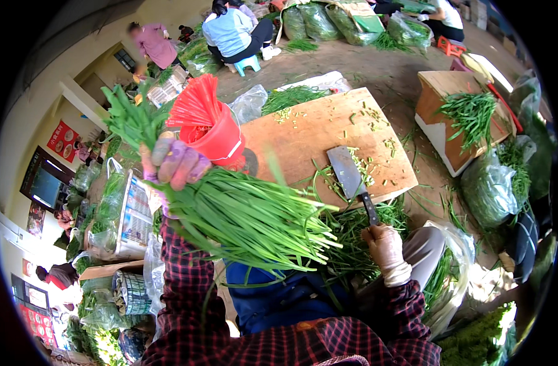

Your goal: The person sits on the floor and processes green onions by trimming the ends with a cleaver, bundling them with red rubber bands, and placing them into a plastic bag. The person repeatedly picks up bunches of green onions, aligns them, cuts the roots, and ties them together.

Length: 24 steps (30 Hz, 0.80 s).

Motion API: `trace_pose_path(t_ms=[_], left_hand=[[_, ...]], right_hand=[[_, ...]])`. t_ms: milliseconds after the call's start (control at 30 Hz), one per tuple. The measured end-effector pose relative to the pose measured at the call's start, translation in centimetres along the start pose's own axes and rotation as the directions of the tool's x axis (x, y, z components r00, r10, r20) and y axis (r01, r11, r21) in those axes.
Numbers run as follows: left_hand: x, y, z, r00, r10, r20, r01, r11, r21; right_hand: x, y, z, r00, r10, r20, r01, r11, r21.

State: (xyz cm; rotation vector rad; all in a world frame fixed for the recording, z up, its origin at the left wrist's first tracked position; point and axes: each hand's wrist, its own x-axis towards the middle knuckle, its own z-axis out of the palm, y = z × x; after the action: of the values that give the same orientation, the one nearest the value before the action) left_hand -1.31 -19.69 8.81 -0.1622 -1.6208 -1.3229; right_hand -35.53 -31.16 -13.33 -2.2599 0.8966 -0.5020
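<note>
My gloved left hand point(180, 160) is closed around a thick bunch of long green garlic chives point(251, 219). The leaf tips stick out above the fist, and the pale cut ends fan out to the right over my lap. In my gloved right hand point(385, 249) is the black handle of a cleaver point(346, 170). Its broad blade lies flat, or nearly so, over the near edge of a wooden board point(306, 132). Short cut stem ends point(366, 167) are scattered around the blade and across the board. Loose chives lie below the board's near edge.
A red bucket point(219, 137) holding red strips stands at the board's left. To the right, another wooden block point(471, 110) carries chives, beside a stuffed plastic bag point(491, 187). A white crate point(135, 215) stands at left. Several people sit or stand farther off among bagged greens point(313, 23).
</note>
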Motion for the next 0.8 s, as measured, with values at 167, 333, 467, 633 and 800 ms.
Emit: trace_pose_path(t_ms=[167,333,467,633,800], left_hand=[[1.1,-0.1,1.0,0.997,0.017,0.08,-0.014,0.999,-0.043],[1.5,0.5,1.8,0.996,0.063,0.069,-0.06,0.998,-0.032],[1.3,2.1,2.3,0.986,-0.111,0.122,0.11,0.994,0.016],[0.1,1.0,4.2,0.99,0.063,-0.123,-0.045,0.989,0.14],[-2.5,5.4,5.2,0.981,0.09,-0.172,-0.054,0.978,0.204]], right_hand=[[3.0,-2.5,1.1,0.959,-0.184,0.214,-0.013,0.728,0.686],[4.3,-5.4,2.9,0.881,-0.258,0.395,-0.382,0.102,0.918],[2.3,-8.1,3.0,0.907,-0.084,0.414,-0.422,-0.217,0.88],[1.0,-8.5,2.8,0.948,-0.066,0.311,-0.316,-0.084,0.945],[-1.2,-4.5,2.5,0.915,-0.186,0.359,-0.359,0.033,0.933]])
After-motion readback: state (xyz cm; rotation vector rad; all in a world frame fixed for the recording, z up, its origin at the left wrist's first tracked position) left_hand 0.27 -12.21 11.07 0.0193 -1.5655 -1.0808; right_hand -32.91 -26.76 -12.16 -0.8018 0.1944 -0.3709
